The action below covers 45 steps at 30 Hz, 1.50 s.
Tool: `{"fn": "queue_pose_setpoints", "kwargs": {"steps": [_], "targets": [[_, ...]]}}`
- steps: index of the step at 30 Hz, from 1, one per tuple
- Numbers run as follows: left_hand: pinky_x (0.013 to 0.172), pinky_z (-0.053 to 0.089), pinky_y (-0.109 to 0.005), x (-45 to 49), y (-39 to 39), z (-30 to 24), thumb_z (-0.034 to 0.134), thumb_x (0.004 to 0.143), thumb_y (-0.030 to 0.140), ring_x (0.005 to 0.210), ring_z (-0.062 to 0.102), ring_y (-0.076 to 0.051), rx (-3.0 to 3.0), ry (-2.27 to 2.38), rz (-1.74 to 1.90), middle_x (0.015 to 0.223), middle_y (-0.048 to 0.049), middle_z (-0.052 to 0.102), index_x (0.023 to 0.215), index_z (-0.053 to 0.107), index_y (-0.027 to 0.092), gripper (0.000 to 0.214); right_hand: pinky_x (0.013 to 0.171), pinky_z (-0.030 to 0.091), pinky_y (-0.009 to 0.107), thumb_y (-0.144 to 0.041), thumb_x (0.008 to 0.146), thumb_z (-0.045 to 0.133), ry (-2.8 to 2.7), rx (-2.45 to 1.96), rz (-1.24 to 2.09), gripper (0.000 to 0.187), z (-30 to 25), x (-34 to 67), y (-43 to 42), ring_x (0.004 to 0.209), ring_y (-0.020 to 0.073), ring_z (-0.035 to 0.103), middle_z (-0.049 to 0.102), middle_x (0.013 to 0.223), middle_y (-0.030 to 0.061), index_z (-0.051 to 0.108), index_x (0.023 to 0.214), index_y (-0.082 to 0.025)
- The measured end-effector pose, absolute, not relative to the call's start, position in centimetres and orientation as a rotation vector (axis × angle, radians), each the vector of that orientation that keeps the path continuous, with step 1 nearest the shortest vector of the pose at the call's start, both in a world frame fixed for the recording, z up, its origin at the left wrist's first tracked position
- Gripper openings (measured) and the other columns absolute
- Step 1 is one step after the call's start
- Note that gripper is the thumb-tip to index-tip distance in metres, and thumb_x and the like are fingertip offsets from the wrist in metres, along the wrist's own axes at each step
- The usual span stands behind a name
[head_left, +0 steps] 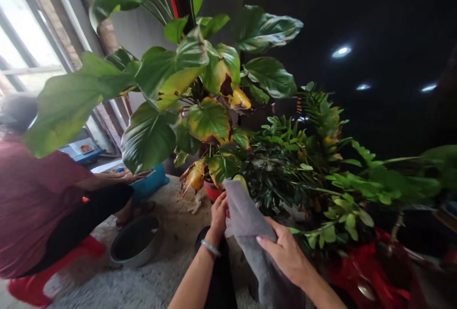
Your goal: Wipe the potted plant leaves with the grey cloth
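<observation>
A grey cloth hangs between my two hands in front of a big potted plant with broad green leaves, some yellowed and brown at the edges. My left hand is closed on the cloth's upper edge, close to a low leaf and the red pot. My right hand grips the cloth lower down, thumb across the fabric. A bracelet circles my left wrist. A bushy plant with small leaflets stands just right of the cloth.
Another person in a dark red shirt crouches on a red stool at the left. A metal bowl lies on the rough floor beside them. A second red pot sits at lower right. Windows are at far left.
</observation>
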<state>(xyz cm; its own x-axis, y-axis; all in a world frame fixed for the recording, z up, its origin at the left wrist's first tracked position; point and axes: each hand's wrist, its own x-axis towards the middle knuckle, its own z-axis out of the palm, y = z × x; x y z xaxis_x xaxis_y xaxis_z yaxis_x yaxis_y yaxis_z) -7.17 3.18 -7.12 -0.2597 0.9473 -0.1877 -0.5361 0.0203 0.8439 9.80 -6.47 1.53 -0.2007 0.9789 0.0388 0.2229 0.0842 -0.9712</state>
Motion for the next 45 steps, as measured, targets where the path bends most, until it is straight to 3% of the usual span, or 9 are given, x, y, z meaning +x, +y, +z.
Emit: {"fn": "queue_pose_setpoints", "kwargs": {"steps": [7, 15, 21, 23, 25, 28, 33, 39, 45], "targets": [[0.075, 0.052, -0.036, -3.1, -5.9, -3.4, 0.084, 0.045, 0.051, 0.083, 0.068, -0.029, 0.434, 0.837, 1.238, 0.080, -0.0097, 0.073, 0.082, 0.071, 0.016, 0.052, 0.074, 0.051, 0.037, -0.033, 0.061, 0.063, -1.194, -1.194, 1.335, 0.037, 1.0, 10.3, -7.2, 0.077, 0.0270, 0.065, 0.075, 0.081, 0.0060, 0.072, 0.092, -0.014], [0.087, 0.051, -0.038, 0.0, -9.4, -1.4, 0.090, 0.037, 0.036, 0.086, 0.068, -0.028, 0.492, 0.895, 1.220, 0.080, -0.0076, 0.073, 0.085, 0.069, 0.013, 0.057, 0.095, 0.044, 0.040, -0.040, 0.069, 0.053, -1.328, -1.403, 1.145, 0.044, -2.7, 9.8, -10.5, 0.110, 0.0317, 0.062, 0.072, 0.107, 0.0150, 0.070, 0.100, -0.015], [0.072, 0.055, -0.037, -1.1, -9.1, -3.2, 0.086, 0.050, 0.032, 0.076, 0.070, -0.028, 0.426, 0.996, 1.178, 0.068, -0.0050, 0.071, 0.089, 0.065, 0.015, 0.048, 0.064, 0.047, 0.032, -0.038, 0.066, 0.063, -1.797, -1.566, 0.999, 0.018, -0.3, 16.6, -6.6, 0.065, 0.0244, 0.066, 0.070, 0.061, 0.0050, 0.069, 0.064, -0.021], [0.070, 0.055, -0.038, -2.3, -9.0, -4.0, 0.083, 0.054, 0.034, 0.074, 0.071, -0.028, 0.443, 1.044, 1.114, 0.066, -0.0047, 0.071, 0.092, 0.064, 0.016, 0.046, 0.066, 0.048, 0.032, -0.038, 0.066, 0.062, -1.360, -1.644, 0.777, 0.022, -0.4, 19.4, -3.7, 0.074, 0.0251, 0.066, 0.072, 0.073, 0.0067, 0.070, 0.076, -0.020], [0.072, 0.056, -0.039, -3.4, -9.0, -4.8, 0.082, 0.056, 0.035, 0.075, 0.071, -0.029, 0.498, 1.088, 1.064, 0.067, -0.0048, 0.071, 0.094, 0.065, 0.018, 0.045, 0.065, 0.050, 0.033, -0.034, 0.061, 0.066, -0.882, -1.624, 0.724, 0.045, -1.4, 21.1, -1.0, 0.083, 0.0269, 0.066, 0.072, 0.093, 0.0105, 0.068, 0.103, -0.019], [0.076, 0.055, -0.038, -4.3, -8.9, -5.0, 0.082, 0.054, 0.036, 0.083, 0.071, -0.030, 0.633, 1.085, 0.998, 0.074, -0.0049, 0.073, 0.092, 0.069, 0.025, 0.042, 0.047, 0.048, 0.030, -0.034, 0.060, 0.069, -0.567, -1.495, 0.929, 0.066, -3.4, 21.0, 1.7, 0.070, 0.0249, 0.069, 0.072, 0.092, 0.0111, 0.056, 0.123, -0.019], [0.069, 0.053, -0.036, -3.3, -5.8, 1.7, 0.081, 0.052, 0.030, 0.072, 0.068, -0.026, 0.966, 0.987, 0.922, 0.076, -0.0050, 0.073, 0.097, 0.071, 0.019, 0.047, 0.033, 0.039, 0.022, -0.034, 0.063, 0.069, -0.495, -1.314, 1.139, 0.020, -4.4, 19.3, 2.7, 0.037, 0.0136, 0.055, 0.062, 0.050, -0.0010, 0.061, 0.075, -0.020], [0.063, 0.052, -0.029, 1.4, 1.1, 7.5, 0.076, 0.054, 0.025, 0.065, 0.061, -0.018, 1.051, 1.122, 1.262, 0.076, -0.0028, 0.071, 0.093, 0.072, 0.015, 0.040, 0.032, 0.035, 0.018, -0.031, 0.063, 0.070, -0.475, -1.187, 1.241, 0.016, -3.6, 19.7, 1.7, 0.032, 0.0084, 0.047, 0.058, 0.045, -0.0039, 0.058, 0.063, -0.019], [0.071, 0.051, -0.033, 0.6, -2.0, 3.3, 0.074, 0.054, 0.017, 0.076, 0.066, -0.027, 1.236, 0.951, 0.776, 0.072, -0.0063, 0.072, 0.083, 0.076, 0.013, 0.029, 0.030, 0.031, 0.019, -0.026, 0.058, 0.070, -0.501, -1.195, 1.288, 0.018, -3.8, 19.7, 0.0, 0.030, 0.0089, 0.044, 0.051, 0.036, -0.0060, 0.056, 0.049, -0.019]]}}
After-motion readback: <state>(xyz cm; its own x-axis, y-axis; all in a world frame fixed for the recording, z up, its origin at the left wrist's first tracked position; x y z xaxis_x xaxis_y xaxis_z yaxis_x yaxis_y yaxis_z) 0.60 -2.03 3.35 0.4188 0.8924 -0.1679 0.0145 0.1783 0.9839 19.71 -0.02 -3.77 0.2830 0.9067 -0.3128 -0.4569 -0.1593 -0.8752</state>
